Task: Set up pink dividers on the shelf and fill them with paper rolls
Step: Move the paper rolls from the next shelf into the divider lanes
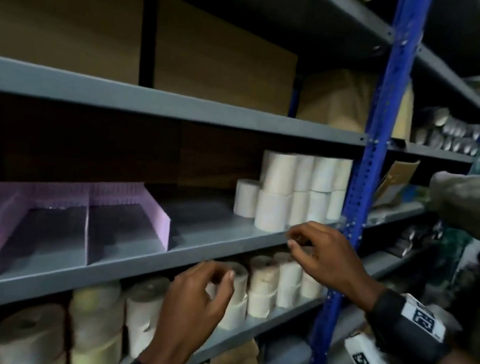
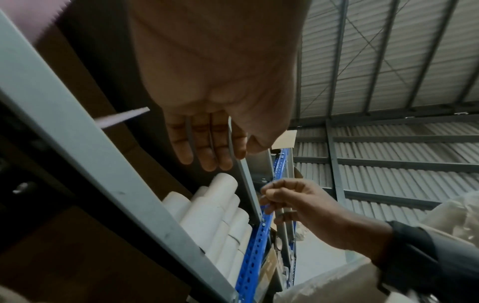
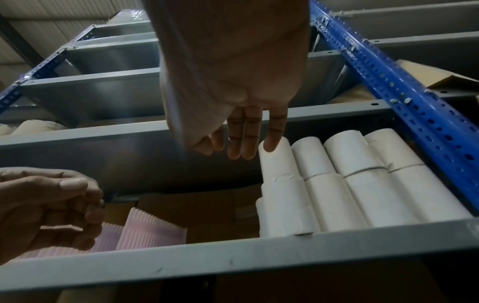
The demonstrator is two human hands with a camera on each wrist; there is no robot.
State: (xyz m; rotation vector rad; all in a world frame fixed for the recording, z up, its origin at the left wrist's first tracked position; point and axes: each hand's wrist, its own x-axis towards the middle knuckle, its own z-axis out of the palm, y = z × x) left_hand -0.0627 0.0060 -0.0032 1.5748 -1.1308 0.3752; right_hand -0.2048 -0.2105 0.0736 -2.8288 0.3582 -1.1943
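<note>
Pink dividers (image 1: pixel 88 220) on shelf (image 1: pixel 213 238), paper rolls (image 1: pixel 293 190) right, empty hands (image 1: pixel 256 274) before them

Left hand (image 1: pixel 199 292): raised with the back toward the head camera, fingers loosely curled, thumb tip near the fingertips, nothing held.
Right hand (image 1: pixel 322 254): raised higher and further right, fingers loosely bent, thumb close under the forefinger, nothing held.
Hands together: apart, not touching.
Right wrist: wrapped in a black band.
Left wrist: dark band at the frame's lower edge.
</note>
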